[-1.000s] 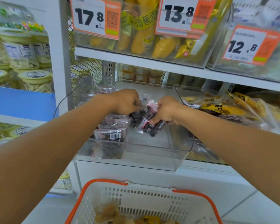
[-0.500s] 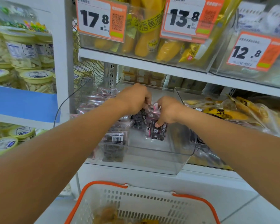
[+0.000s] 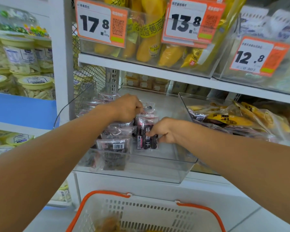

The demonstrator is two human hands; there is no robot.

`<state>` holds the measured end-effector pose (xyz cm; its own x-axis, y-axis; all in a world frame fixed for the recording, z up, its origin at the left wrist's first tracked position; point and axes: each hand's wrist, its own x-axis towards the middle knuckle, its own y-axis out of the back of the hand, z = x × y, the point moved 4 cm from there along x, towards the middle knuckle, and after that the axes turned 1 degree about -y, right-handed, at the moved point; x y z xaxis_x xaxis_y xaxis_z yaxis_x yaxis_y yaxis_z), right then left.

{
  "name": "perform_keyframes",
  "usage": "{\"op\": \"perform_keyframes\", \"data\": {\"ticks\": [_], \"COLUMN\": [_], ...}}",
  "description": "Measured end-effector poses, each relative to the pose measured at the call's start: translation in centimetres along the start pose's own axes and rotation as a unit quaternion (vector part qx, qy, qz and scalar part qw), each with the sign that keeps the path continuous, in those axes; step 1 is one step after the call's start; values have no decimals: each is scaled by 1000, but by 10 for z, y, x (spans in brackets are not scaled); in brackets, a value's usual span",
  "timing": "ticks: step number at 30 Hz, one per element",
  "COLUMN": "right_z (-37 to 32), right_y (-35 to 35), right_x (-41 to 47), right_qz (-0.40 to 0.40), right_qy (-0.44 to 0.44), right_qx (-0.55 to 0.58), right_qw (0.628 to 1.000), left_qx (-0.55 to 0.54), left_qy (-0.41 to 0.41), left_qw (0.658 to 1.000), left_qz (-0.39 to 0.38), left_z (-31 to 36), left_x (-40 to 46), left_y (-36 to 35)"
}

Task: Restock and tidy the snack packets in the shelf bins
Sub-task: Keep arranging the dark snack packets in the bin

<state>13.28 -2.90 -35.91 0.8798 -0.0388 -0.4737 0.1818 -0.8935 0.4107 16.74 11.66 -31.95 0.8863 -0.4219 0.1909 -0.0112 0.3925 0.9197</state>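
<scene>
A clear plastic bin (image 3: pixel 157 173) sits on the middle shelf, with dark plum snack packets (image 3: pixel 115 145) stacked along its left side. My right hand (image 3: pixel 162 131) grips one upright dark packet (image 3: pixel 145 141) with white characters, standing near the bin's middle. My left hand (image 3: pixel 127 108) reaches in just behind it, fingers closed on the tops of packets (image 3: pixel 148 108) further back. The right half of the bin floor is bare.
A second clear bin (image 3: pixel 184 101) to the right holds yellow and dark packets (image 3: pixel 229 119). Upper-shelf bins carry price tags 17.8 (image 3: pixel 100 22), 13.8 (image 3: pixel 191 22), 12.8 (image 3: pixel 258 56). A white basket with an orange rim (image 3: pixel 107 194) sits below. Jars (image 3: pixel 23 56) fill the left shelving.
My right hand has lowered and stood the dark packet upright in the bin. My left hand has shifted slightly back over the rear packets. The view has drawn a little closer.
</scene>
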Motion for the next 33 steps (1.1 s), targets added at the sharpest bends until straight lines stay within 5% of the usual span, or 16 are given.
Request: {"op": "perform_keyframes", "data": {"ticks": [6, 14, 21, 26, 30, 33], "right_z": [3, -7, -6, 23, 28, 23], "right_y": [-22, -13, 14, 16, 8, 10], "right_x": [12, -12, -44, -44, -38, -39], "right_qz": [34, -2, -12, -110, -130, -120], "right_qy": [57, 73, 109, 81, 79, 88], "right_qx": [95, 269, 73, -102, -72, -30], "right_qw": [993, 960, 991, 985, 986, 988], "left_qx": [143, 235, 246, 207, 100, 123], "left_qy": [38, 66, 53, 57, 34, 17], "left_qw": [980, 966, 968, 977, 993, 989], "left_qz": [-135, -87, 16, -6, -49, -76], "left_z": [4, 19, 25, 30, 35, 46], "left_x": [-4, 6, 2, 0, 2, 3], "left_y": [-10, -12, -8, -6, -2, 0]}}
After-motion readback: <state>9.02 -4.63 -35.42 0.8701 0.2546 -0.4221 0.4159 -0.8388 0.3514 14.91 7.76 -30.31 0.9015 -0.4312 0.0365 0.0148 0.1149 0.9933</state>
